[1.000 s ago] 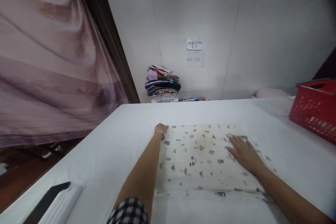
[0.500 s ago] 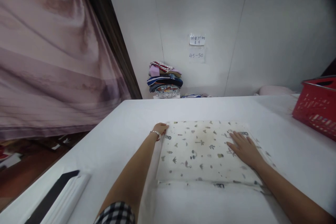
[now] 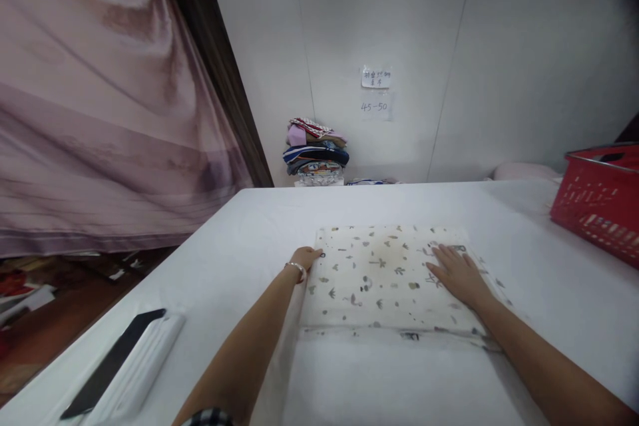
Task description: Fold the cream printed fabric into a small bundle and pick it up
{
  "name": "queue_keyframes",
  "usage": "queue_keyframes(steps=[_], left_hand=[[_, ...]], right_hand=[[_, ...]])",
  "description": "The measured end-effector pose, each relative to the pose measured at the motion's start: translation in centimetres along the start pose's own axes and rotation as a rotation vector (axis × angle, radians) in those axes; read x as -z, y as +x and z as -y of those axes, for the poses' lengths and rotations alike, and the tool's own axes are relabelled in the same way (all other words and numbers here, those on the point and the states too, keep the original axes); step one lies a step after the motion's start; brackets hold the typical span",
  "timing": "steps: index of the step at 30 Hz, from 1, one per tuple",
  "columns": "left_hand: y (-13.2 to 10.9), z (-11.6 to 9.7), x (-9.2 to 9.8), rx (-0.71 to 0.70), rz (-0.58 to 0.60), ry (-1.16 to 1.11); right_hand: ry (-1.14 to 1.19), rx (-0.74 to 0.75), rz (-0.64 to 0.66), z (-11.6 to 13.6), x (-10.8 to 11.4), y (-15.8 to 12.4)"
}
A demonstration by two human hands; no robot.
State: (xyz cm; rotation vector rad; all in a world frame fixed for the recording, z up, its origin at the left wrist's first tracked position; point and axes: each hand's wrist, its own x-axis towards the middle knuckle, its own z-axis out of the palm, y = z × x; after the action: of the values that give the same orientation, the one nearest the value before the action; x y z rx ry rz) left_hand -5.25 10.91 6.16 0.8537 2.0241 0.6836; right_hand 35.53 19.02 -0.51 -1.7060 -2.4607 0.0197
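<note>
A folded cream cloth [image 3: 384, 286] with small grey and green motifs lies flat in front of me, and something see-through shows along its near and left edges. My left hand [image 3: 305, 258], with a bracelet [image 3: 298, 269] on the wrist, closes on the cloth's left edge, thumb on top and the other fingers partly hidden. Flat on the right part of the cloth rests my right hand [image 3: 458, 275], its fingers spread and pointing away from me.
The white table [image 3: 219, 266] fills the foreground. A red plastic basket [image 3: 596, 203] stands at its right side. On the left lie a black-and-white flat object [image 3: 130, 366] and, beyond the table, a pink curtain [image 3: 100, 113]. Folded fabrics [image 3: 317, 150] are stacked by the wall.
My left hand has slid slightly nearer along the cloth's left edge. The right hand stays flat on the cloth, and the view has shifted a little.
</note>
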Motion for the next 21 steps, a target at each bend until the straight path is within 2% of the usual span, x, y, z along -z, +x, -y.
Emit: queue_keyframes(steps=[4, 8, 16, 21], left_hand=[[-1.7, 0.8, 0.4, 0.013, 0.078, -0.081], [-4.1, 2.9, 0.9, 0.035, 0.131, -0.115], [-8.5, 6.8, 0.2, 0.038, 0.233, -0.154], [-9.2, 7.7, 0.2, 0.021, 0.165, -0.025]], right_hand=[[0.004, -0.005, 0.006, 0.2, 0.1, 0.1], [0.016, -0.018, 0.014, 0.2, 0.0, 0.1], [-0.017, -0.001, -0.016, 0.2, -0.1, 0.3], [0.024, -0.015, 0.022, 0.3, 0.2, 0.3]])
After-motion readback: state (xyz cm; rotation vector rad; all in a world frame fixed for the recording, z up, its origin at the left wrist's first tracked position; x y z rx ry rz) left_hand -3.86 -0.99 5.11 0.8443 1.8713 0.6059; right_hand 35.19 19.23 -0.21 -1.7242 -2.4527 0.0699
